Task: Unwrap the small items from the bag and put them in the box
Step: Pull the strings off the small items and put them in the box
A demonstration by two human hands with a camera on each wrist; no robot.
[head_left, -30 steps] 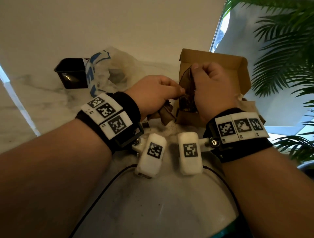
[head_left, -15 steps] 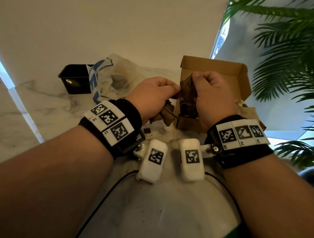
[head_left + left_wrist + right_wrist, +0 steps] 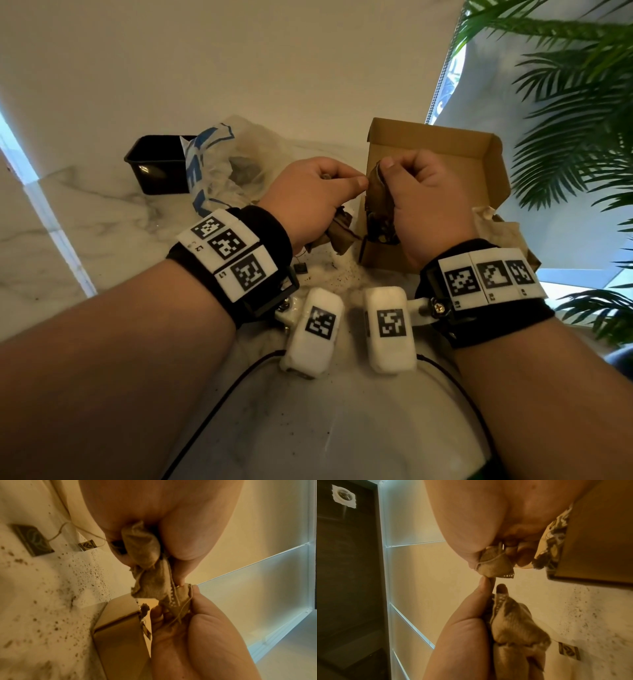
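Observation:
A small brown paper sachet [image 3: 378, 202] is held between both hands over the front wall of the open cardboard box [image 3: 445, 150]. My right hand [image 3: 385, 169] grips its upper part in a fist. My left hand [image 3: 356, 181] pinches its edge with thumb and forefinger and also holds crumpled brown wrapping [image 3: 339, 234] in the palm. In the left wrist view the wrapping [image 3: 145, 550] hangs from the left hand [image 3: 164, 563], with a thin string on the sachet [image 3: 181, 601]. The right hand [image 3: 496, 555] shows a perforated edge on the sachet [image 3: 494, 565]. The plastic bag [image 3: 222, 164] lies behind the left hand.
A black tub [image 3: 157, 164] stands at the back left beside the bag. Dark crumbs [image 3: 339, 274] are scattered on the marble top by the box, and a small paper tag on a string [image 3: 32, 539] lies there. Palm leaves [image 3: 565, 120] fill the right side.
Both hands stay together at the box's front. The left hand's thumb and forefinger have moved up closer to the right thumb at the sachet's top.

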